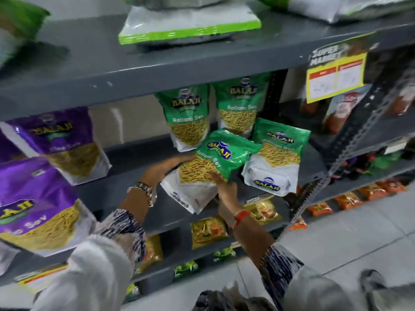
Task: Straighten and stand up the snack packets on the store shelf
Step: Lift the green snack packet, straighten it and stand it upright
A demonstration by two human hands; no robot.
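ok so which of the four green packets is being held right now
The tilted green packet in front, gripped by the left hand and right hand. The two behind stand upright; the one to its right leans untouched.

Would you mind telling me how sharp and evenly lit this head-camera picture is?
Head view: sharpest at the centre, where the tilted green packet held by the left hand and right hand has readable print; the purple packets and top-shelf bags smear with blur; shelf edges bow from the wide lens; glare streaks the foil.

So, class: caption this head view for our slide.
Both hands hold a tilted green packet at the grey shelf.
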